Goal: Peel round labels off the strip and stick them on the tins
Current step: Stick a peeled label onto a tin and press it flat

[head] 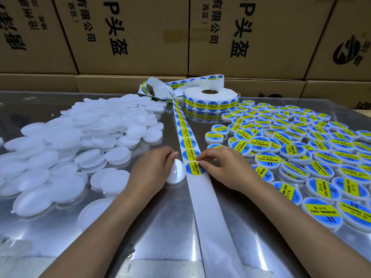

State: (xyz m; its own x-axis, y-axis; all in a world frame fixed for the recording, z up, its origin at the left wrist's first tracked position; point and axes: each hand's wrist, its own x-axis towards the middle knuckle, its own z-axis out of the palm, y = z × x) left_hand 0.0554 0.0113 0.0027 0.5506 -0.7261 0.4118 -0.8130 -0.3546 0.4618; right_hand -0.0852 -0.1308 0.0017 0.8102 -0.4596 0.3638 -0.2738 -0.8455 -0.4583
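A white backing strip (208,199) runs down the middle of the table from a roll (209,98) at the back. Its lowest round blue and yellow label (193,169) sits between my hands. My right hand (224,167) pinches that label's right edge with thumb and forefinger. My left hand (154,169) grips a plain white tin (176,172), tilted on edge just left of the strip. Below the label the strip is bare.
A heap of plain white tins (76,145) covers the left of the shiny table (160,227). Labelled tins (311,153) crowd the right side. Cardboard boxes (130,37) wall off the back.
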